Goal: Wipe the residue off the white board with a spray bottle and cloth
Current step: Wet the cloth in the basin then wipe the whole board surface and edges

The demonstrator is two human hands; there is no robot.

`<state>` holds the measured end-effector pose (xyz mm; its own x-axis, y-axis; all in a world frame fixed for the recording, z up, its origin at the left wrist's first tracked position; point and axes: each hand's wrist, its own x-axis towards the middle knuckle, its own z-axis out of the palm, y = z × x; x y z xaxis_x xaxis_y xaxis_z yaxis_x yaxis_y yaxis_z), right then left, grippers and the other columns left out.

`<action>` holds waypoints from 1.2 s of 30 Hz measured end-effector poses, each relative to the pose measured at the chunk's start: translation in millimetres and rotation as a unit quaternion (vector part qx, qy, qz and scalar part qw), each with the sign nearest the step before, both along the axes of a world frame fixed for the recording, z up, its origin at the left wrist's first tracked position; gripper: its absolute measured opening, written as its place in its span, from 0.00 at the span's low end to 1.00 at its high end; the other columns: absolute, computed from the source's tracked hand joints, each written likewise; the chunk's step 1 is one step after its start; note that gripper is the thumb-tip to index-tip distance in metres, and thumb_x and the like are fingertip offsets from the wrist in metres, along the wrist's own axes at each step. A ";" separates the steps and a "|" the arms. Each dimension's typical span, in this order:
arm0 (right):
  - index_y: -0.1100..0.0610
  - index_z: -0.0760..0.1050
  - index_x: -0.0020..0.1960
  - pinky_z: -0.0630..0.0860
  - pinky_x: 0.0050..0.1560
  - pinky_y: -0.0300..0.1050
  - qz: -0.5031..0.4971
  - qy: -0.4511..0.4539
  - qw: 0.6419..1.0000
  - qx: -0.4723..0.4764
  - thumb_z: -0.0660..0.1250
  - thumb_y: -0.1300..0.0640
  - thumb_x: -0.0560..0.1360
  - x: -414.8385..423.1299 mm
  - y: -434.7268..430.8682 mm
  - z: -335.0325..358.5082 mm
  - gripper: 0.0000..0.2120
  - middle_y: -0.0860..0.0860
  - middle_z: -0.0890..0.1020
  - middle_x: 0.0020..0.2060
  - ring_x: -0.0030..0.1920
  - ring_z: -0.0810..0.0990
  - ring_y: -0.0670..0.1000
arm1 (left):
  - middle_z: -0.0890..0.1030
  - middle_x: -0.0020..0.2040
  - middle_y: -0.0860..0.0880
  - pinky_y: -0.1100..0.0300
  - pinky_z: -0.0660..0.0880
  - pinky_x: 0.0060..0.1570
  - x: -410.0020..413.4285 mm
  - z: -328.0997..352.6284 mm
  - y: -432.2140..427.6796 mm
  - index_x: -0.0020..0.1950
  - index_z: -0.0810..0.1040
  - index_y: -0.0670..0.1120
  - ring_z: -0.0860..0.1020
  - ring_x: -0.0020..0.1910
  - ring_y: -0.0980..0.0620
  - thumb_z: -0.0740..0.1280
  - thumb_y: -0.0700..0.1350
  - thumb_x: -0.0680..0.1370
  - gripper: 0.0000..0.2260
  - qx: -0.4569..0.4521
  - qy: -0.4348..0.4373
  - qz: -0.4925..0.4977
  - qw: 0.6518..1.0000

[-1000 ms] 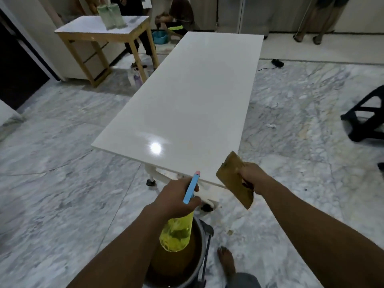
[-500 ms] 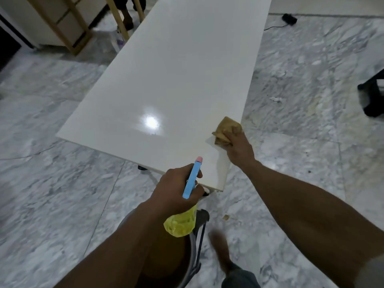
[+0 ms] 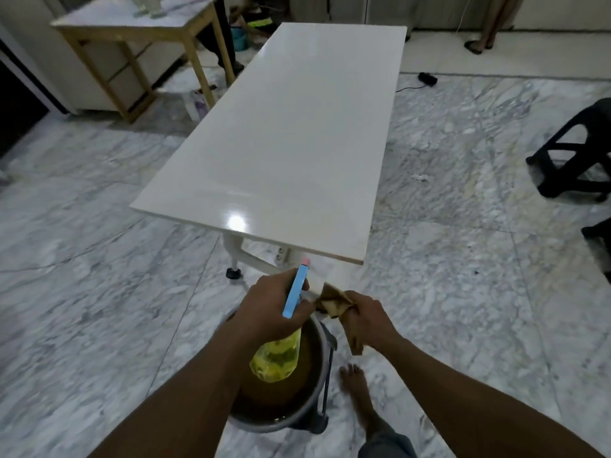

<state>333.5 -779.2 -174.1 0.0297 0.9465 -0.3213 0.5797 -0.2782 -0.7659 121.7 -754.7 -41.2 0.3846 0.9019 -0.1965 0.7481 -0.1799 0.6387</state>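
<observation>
Far left, a wooden table (image 3: 99, 31) with a pale top. On it, two clear containers (image 3: 148, 8), cut off by the top edge, contents impossible to tell. On the floor by its leg, a plastic bottle (image 3: 197, 105), label too blurred to read.

Centre: the white board (image 3: 287, 137), glossy, flat on a white frame, stretching away, near edge just beyond the hands.

Below that edge, the left hand (image 3: 271, 312), fingers curled tight round the spray bottle (image 3: 276, 360). Blue head up, yellow body hanging down, liquid inside.

Underneath, a grey bucket (image 3: 310, 421) of brownish water, partly hidden by the forearm.

Then the brown cloth (image 3: 334, 300), bunched and clutched in the closed fingers of the right hand (image 3: 367, 320), tip just beside the left hand.

Far right, a black stool (image 3: 575, 153), cut off.
</observation>
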 end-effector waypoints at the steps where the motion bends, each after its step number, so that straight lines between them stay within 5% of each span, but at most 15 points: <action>1: 0.50 0.81 0.50 0.81 0.50 0.57 -0.043 0.042 0.998 -0.029 0.64 0.57 0.76 -5.1 -5.6 13.8 0.07 0.49 0.85 0.43 0.43 0.82 0.51 | 0.80 0.38 0.53 0.58 0.74 0.36 -10.0 2.7 -12.7 0.47 0.76 0.53 0.78 0.35 0.53 0.67 0.55 0.71 0.08 -0.004 0.000 0.000 1.000; 5: 0.58 0.78 0.49 0.82 0.44 0.53 -0.214 0.300 0.912 -0.181 0.62 0.59 0.81 -24.2 -13.1 68.8 0.06 0.60 0.84 0.48 0.47 0.83 0.58 | 0.81 0.41 0.50 0.57 0.73 0.38 -43.0 18.5 -42.3 0.42 0.73 0.55 0.78 0.38 0.52 0.71 0.49 0.74 0.07 -0.020 0.035 -0.010 0.999; 9: 0.60 0.76 0.55 0.81 0.45 0.57 -0.239 0.377 0.862 -0.241 0.65 0.58 0.79 -34.4 15.2 106.8 0.07 0.62 0.82 0.51 0.49 0.82 0.63 | 0.80 0.41 0.49 0.53 0.76 0.40 -67.5 32.7 -33.5 0.47 0.77 0.49 0.77 0.38 0.51 0.71 0.50 0.75 0.06 -0.023 0.058 -0.006 0.998; 15: 0.61 0.77 0.61 0.82 0.42 0.55 -0.189 0.417 0.859 -0.228 0.61 0.60 0.78 -80.0 80.0 143.4 0.13 0.61 0.84 0.53 0.52 0.83 0.63 | 0.79 0.40 0.53 0.59 0.75 0.40 -101.5 46.3 -3.8 0.57 0.77 0.51 0.77 0.38 0.53 0.71 0.52 0.76 0.12 0.030 0.070 0.045 0.996; 21: 0.61 0.78 0.60 0.82 0.40 0.52 -0.171 0.420 0.865 -0.214 0.59 0.60 0.78 -136.0 118.2 175.3 0.15 0.59 0.86 0.49 0.48 0.85 0.61 | 0.82 0.42 0.52 0.61 0.75 0.39 -155.0 60.8 20.3 0.56 0.78 0.49 0.81 0.40 0.51 0.72 0.50 0.76 0.11 0.040 0.051 0.079 0.995; 25: 0.62 0.77 0.63 0.82 0.39 0.50 -0.179 0.420 0.865 -0.206 0.58 0.60 0.78 -188.9 136.5 181.7 0.16 0.59 0.86 0.50 0.47 0.85 0.60 | 0.83 0.45 0.49 0.52 0.80 0.46 -205.4 63.2 39.2 0.56 0.77 0.49 0.82 0.43 0.49 0.71 0.50 0.75 0.12 0.046 0.043 0.089 0.994; 32: 0.62 0.74 0.65 0.80 0.54 0.60 -0.218 0.398 0.870 -0.195 0.61 0.60 0.77 -320.7 158.8 174.7 0.17 0.62 0.82 0.58 0.56 0.82 0.63 | 0.83 0.47 0.49 0.48 0.81 0.48 -330.0 56.2 79.0 0.57 0.77 0.49 0.82 0.45 0.49 0.71 0.51 0.74 0.14 0.067 0.018 0.064 0.996; 36: 0.63 0.76 0.61 0.81 0.52 0.59 -0.208 0.373 0.885 -0.187 0.61 0.63 0.77 -411.2 175.0 186.7 0.14 0.62 0.83 0.55 0.55 0.82 0.63 | 0.83 0.50 0.50 0.49 0.81 0.50 -413.3 64.9 106.3 0.59 0.77 0.52 0.82 0.47 0.50 0.70 0.54 0.74 0.15 0.076 0.022 0.068 0.994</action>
<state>-77.7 -604.2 12.6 -0.0014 0.7266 -0.6871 -0.2602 -0.6637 -0.7013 -291.6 -648.4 23.6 0.2505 0.9658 -0.0673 0.7992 -0.1670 0.5774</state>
